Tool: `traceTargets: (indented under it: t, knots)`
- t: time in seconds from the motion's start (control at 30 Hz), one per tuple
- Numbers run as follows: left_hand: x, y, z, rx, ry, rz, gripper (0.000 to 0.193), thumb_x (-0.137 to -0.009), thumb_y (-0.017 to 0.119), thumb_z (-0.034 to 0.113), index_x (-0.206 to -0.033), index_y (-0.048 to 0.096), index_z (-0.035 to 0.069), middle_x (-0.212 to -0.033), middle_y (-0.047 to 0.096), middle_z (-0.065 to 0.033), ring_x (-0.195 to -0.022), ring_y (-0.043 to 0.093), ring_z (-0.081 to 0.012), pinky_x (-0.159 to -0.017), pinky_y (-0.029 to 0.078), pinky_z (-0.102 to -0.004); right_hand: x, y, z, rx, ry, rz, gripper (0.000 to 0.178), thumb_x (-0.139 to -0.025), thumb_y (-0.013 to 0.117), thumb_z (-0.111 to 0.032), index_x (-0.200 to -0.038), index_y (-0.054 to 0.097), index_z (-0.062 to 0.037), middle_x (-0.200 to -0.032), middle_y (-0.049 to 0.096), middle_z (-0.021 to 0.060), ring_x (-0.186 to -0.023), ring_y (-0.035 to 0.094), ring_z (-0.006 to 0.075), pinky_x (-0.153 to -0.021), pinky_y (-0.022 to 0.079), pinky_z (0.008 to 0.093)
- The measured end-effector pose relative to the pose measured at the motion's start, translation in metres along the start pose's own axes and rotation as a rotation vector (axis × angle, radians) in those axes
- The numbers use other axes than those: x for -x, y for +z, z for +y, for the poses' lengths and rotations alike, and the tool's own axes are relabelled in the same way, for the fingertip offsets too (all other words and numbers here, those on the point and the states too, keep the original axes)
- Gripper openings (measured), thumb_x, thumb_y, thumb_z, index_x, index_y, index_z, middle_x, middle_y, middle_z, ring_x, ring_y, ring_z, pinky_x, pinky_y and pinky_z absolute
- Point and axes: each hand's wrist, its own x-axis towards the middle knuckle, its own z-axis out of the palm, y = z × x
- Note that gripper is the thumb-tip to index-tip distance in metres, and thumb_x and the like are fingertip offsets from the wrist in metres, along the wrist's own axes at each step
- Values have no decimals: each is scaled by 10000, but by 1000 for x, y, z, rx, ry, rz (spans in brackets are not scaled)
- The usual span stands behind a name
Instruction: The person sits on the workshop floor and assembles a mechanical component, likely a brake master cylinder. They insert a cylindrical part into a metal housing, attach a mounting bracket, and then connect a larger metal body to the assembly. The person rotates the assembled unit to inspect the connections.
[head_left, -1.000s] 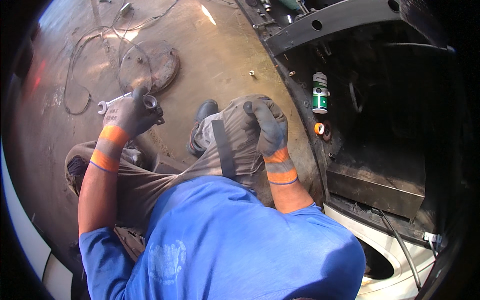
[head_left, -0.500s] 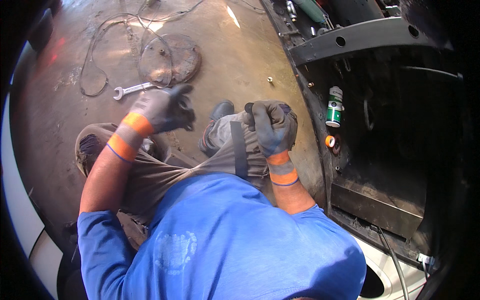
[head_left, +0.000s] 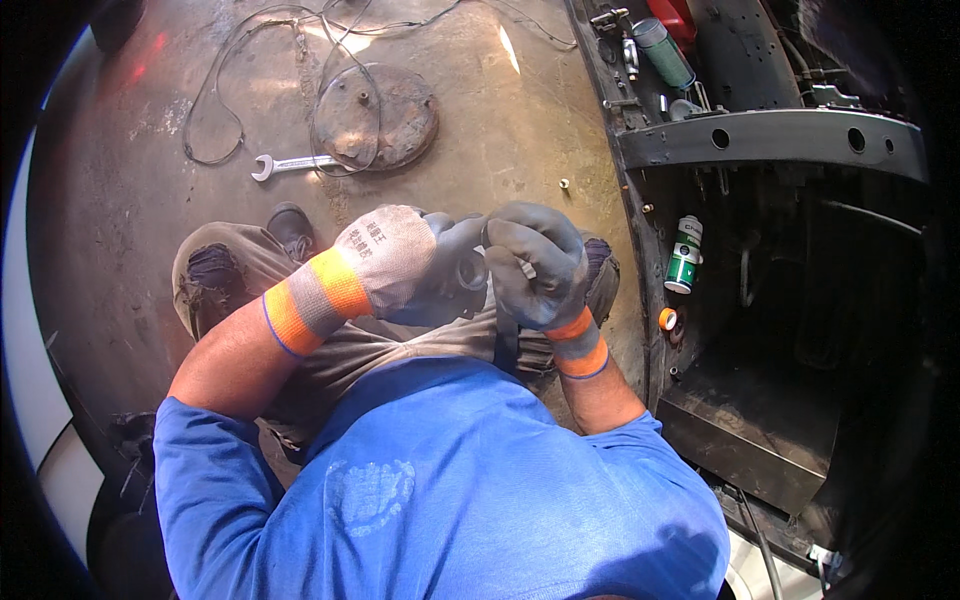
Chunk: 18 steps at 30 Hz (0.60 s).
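Both my hands wear grey gloves with dark coated fingers and orange cuffs, and they meet above my lap. My left hand [head_left: 410, 262] is closed around a dark ring [head_left: 472, 270], its opening facing the right hand. Right beside it, my right hand [head_left: 540, 265] has its fingers curled shut. A small pale piece [head_left: 527, 268] shows among those fingers, and a dark rounded edge peeks out at the thumb side. Most of what the right hand grips is hidden, so I cannot tell its kind.
An open-ended wrench [head_left: 295, 165] lies on the floor by a rusty round plate [head_left: 385, 125] and looped thin cable [head_left: 215, 160]. A small fitting [head_left: 564, 184] sits nearby. At right, a dark metal frame [head_left: 760, 140] holds a green-and-white can [head_left: 685, 255] and an orange roll [head_left: 668, 319].
My left hand has moved right, bringing the dark ring against the right hand. The right hand has turned, its fingers still curled. The view has shifted slightly.
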Motion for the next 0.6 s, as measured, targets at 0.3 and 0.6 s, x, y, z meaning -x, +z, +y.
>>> traceTargets:
  t: [0.3,0.6]
  knots:
    - [5,2,-10,288,167,81,580,-730,736,332,-1171,502,37,-899,641,-200,-806,632,-425,-658,485,-448,-14,5,-15,-104,54,85,280,-758,746,-13,-1008,626,-52,-980,647,128,-866,643,276,-738,527,360]
    - [6,-5,-1,398,104,-35,515,-700,740,259,-1136,569,44,-932,665,-184,-882,647,-407,-721,500,-420,-29,-11,-28,-41,55,-61,208,-786,718,-18,-984,654,-21,-972,660,152,-886,650,296,-767,528,365]
